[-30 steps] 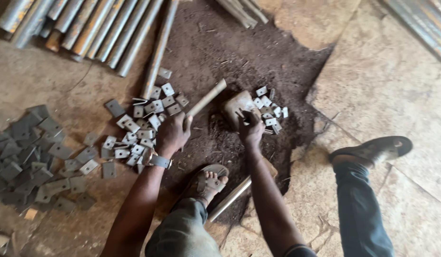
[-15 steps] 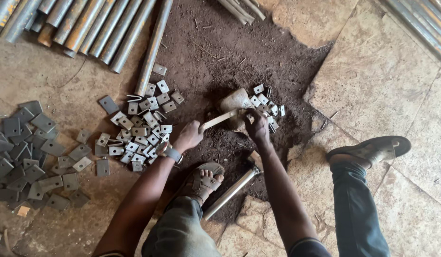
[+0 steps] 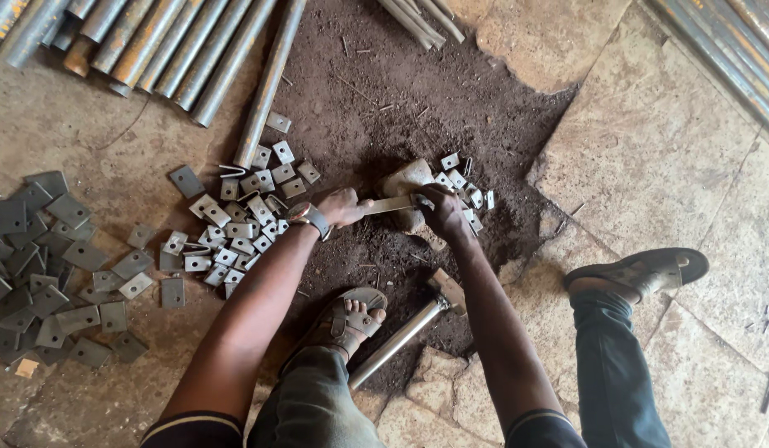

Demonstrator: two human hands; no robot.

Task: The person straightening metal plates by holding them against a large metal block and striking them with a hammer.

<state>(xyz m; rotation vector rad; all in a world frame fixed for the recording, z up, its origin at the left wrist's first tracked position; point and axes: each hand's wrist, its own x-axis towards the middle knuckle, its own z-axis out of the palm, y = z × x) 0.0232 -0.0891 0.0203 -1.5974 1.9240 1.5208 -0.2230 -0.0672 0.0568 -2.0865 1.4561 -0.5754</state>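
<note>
My left hand (image 3: 344, 205), with a watch on the wrist, grips the wooden handle of a hammer (image 3: 390, 204). The hammer lies nearly level, its head down at a pale stone block (image 3: 403, 177) set in dark soil. My right hand (image 3: 441, 212) is closed against the front of that block, pinching a small metal piece that its fingers mostly hide. Several small light square plates (image 3: 463, 184) lie just right of the block. A bigger heap of the same plates (image 3: 241, 217) lies left of my left hand.
Darker grey plates (image 3: 37, 270) cover the floor at far left. Steel pipes (image 3: 160, 41) lie along the top left and more rods (image 3: 725, 41) at top right. A second hammer (image 3: 403, 333) lies between my sandalled feet (image 3: 349, 318) (image 3: 642, 270). Broken stone slabs edge the soil patch.
The hammer has swung down from a raised slant to almost level on the block. My left hand moved right and down with it. My right hand stayed at the block.
</note>
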